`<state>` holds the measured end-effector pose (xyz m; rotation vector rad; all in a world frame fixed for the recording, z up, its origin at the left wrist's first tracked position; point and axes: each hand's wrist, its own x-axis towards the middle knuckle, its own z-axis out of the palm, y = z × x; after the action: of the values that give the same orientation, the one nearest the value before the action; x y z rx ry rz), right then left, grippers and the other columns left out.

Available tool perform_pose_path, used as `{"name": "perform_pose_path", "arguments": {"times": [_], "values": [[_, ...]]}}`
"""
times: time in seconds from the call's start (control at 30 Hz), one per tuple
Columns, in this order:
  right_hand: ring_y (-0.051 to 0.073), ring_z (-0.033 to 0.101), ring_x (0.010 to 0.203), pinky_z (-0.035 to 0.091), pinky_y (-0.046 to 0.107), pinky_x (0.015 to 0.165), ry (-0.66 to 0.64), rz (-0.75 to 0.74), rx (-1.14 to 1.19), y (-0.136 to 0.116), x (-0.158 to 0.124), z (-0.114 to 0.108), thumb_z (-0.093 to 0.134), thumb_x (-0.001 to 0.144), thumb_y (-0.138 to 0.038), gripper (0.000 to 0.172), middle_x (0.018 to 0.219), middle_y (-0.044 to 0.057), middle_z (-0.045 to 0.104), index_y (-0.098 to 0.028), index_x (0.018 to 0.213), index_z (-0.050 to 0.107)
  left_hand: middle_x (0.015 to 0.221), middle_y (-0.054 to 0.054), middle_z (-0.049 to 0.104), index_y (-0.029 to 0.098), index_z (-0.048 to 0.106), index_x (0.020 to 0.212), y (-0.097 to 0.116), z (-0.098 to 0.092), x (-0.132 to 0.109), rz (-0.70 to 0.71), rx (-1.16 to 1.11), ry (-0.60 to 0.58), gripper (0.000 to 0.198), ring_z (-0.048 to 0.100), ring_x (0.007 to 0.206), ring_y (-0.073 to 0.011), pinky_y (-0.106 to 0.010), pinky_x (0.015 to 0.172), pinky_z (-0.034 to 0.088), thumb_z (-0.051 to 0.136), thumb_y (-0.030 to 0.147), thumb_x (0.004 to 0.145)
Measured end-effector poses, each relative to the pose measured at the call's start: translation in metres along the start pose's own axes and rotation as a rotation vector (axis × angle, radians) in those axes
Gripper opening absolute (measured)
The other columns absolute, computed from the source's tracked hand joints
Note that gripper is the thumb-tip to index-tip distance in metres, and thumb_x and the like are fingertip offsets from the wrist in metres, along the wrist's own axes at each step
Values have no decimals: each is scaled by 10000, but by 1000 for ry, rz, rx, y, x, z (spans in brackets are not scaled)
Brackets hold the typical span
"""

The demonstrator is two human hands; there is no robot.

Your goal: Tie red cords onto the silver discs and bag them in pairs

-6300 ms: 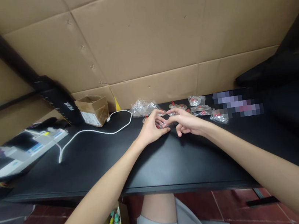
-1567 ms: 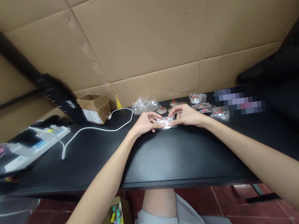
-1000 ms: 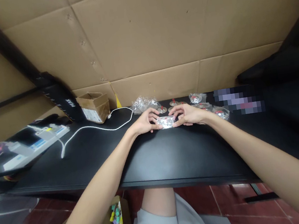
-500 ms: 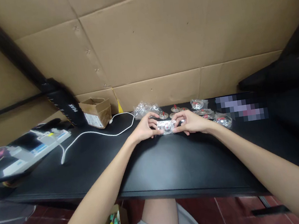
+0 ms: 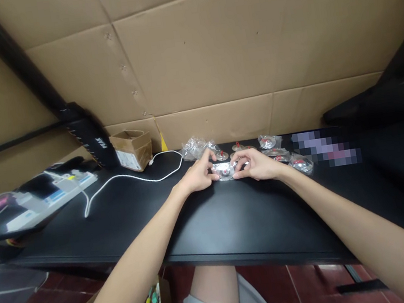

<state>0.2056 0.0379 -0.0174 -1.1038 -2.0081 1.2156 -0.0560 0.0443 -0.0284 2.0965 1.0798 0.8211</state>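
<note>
Our right hand grips the right edge of a shiny clear plastic packet between thumb and fingers. Our left hand is at the packet's left edge, thumb near the lower corner and index finger raised; we cannot tell whether it pinches the film as well. Inside the packet we see a round silver-coloured piece with a red spot near its middle. We have it between our hands, over the smooth black table, and cannot make out whether it rests on the surface.

Taking twelve o'clock as straight ahead from the packet, we find a bare metal disc with a red loop just beyond it at twelve, and a second red-looped metal disc at one. A clear-wrapped silver disc lies at two; a flat plastic-wrapped piece and a plumper clear packet lie nearer three. Crumpled clear plastic bags sit around eleven.

Farther out, at ten, we have an open brown cardboard box, with a curving white cable running past it toward nine. A brown cardboard wall rises at twelve. Below the table, at seven, stands a brown carton of small coloured pieces.
</note>
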Motion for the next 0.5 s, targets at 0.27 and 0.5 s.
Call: {"name": "perform_pose_path", "arguments": {"times": [0.27,0.5], "values": [[84,537,432,381,229,418,22,-59,-82,-1,-3,10,850,761,-473,561,917,56,770,-180,1213,690,985,-42,702,195,627,1235,-2,-14,-2,38,-19,-108,610,582,680,-119,-243,651,435,871,475,751],[103,426,530,320,268,521,18,-177,-337,-11,-4,18,734,879,-566,395,776,31,719,-200,998,826,850,-39,705,193,776,1040,3,-55,-8,-41,191,-319,366,622,741,-162,-242,644,431,809,469,802]]}}
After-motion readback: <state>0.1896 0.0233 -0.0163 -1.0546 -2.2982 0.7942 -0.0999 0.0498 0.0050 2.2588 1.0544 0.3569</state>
